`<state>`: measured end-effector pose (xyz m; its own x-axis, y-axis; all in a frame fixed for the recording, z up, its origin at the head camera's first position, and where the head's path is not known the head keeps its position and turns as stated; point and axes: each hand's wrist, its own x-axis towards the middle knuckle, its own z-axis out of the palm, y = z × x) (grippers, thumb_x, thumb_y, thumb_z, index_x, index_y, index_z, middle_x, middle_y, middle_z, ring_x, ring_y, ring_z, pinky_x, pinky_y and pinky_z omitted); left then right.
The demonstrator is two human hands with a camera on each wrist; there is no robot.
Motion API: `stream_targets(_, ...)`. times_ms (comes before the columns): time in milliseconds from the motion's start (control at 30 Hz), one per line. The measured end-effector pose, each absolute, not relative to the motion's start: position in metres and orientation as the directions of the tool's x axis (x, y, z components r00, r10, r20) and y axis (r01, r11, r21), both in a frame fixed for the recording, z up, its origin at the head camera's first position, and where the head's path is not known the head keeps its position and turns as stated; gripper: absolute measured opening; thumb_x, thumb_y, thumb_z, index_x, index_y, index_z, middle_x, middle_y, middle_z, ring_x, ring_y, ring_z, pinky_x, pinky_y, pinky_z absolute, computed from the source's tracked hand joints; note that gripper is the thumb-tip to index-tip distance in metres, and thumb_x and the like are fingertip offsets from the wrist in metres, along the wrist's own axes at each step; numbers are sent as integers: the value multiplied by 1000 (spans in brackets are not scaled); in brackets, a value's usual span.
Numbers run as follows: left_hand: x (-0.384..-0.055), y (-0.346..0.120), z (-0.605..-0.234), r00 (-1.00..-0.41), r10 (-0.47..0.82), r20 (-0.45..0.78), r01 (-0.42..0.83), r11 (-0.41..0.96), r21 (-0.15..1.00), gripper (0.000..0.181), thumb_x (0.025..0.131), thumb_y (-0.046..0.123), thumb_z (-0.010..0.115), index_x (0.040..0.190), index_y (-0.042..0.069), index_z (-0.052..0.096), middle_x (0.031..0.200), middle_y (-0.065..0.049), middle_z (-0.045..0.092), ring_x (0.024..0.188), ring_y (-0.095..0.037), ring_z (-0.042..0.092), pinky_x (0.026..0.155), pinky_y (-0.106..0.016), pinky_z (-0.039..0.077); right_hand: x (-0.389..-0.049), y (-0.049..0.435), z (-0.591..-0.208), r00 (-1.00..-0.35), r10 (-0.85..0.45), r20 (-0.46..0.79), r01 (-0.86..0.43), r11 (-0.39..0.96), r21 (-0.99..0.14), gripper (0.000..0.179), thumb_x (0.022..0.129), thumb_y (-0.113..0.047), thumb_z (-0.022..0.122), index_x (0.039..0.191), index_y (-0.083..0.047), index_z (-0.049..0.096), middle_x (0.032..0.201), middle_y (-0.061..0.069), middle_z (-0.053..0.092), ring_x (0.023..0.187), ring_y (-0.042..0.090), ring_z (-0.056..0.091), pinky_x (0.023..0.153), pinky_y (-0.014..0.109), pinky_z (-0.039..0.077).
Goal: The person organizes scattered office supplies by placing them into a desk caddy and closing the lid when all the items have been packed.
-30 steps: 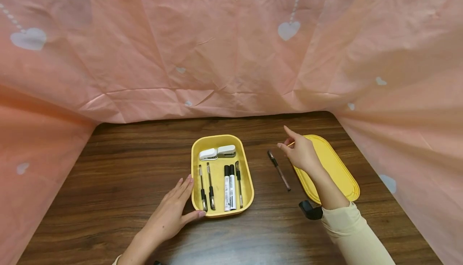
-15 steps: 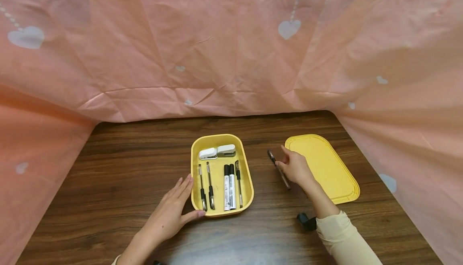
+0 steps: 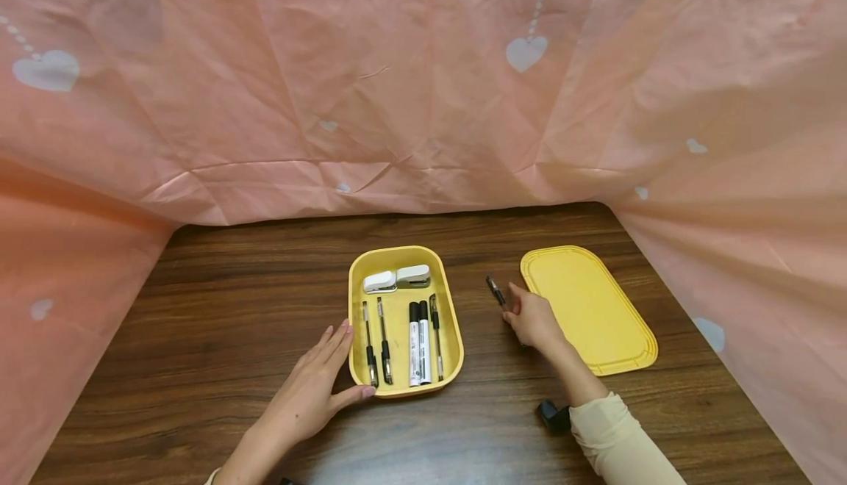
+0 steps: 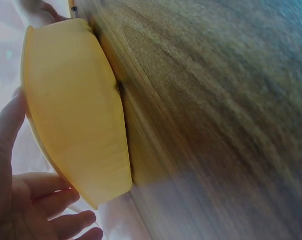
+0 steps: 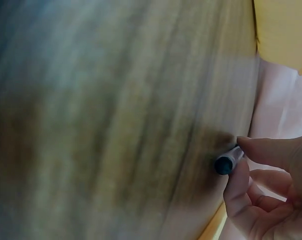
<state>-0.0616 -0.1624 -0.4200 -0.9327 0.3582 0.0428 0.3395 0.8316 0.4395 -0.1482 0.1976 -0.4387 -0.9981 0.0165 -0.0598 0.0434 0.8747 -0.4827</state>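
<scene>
A yellow box (image 3: 398,338) stands on the table with its open top up. Inside are two white staplers (image 3: 380,281) end to end, two white markers with black caps (image 3: 424,342) and three gel pens (image 3: 384,342). My left hand (image 3: 311,386) rests with spread, fairly straight fingers against the box's left rim and near corner. Right of the box, my right hand (image 3: 534,321) pinches another gel pen (image 3: 495,291) between thumb and finger. The end of this pen (image 5: 224,165) shows in the right wrist view; the hand covers its middle.
A flat yellow lid (image 3: 592,312) lies on the wooden table (image 3: 265,286), right of the right hand. Pink cloth (image 3: 410,103) hangs behind the table and along both sides. A black wrist device (image 3: 553,417) sits by the right sleeve.
My right hand has come down from over the lid to the loose pen, taken hold of it and shifted slightly nearer. The left hand and the box have stayed put.
</scene>
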Motion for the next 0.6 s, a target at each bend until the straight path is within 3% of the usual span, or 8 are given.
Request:
stream_targets(400, -62, -163, -420, -932, 361, 35, 339, 834, 436, 91, 82, 53, 68, 150, 3, 33, 159, -11, 27, 146, -38, 26, 114, -58, 30, -146, 195, -442, -997, -14, -77, 23, 886, -463, 54, 90, -6, 64, 140, 5, 46, 73, 6, 53, 58, 15, 46, 52, 24, 36)
stream_targets(600, -62, -162, -420, -931, 363, 29, 338, 833, 438, 91, 83, 54, 67, 150, 4, 32, 159, -11, 25, 146, -37, 25, 114, -58, 30, -145, 193, -441, -994, -37, -104, 10, 907, -420, 52, 92, -3, 58, 141, 8, 42, 92, 22, 60, 65, 21, 49, 56, 30, 42)
